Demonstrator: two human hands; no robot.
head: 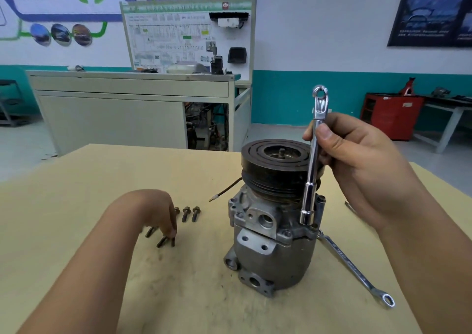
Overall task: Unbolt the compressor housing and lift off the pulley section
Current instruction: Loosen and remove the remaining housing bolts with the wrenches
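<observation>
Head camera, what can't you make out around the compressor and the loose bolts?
1. Head view: bolts uncountable; the left hand covers some, and hides whether it pinches one.
2. Head view: the compressor housing far side, behind its own body and the pulley.
3. Head view: spanner markings, too small; its upper end is behind the housing.

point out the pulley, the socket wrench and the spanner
pulley (268, 172): head view, on its dark grooved side
socket wrench (312, 164): head view, midway along the chrome shaft
spanner (353, 266): head view, middle of its shank
</observation>
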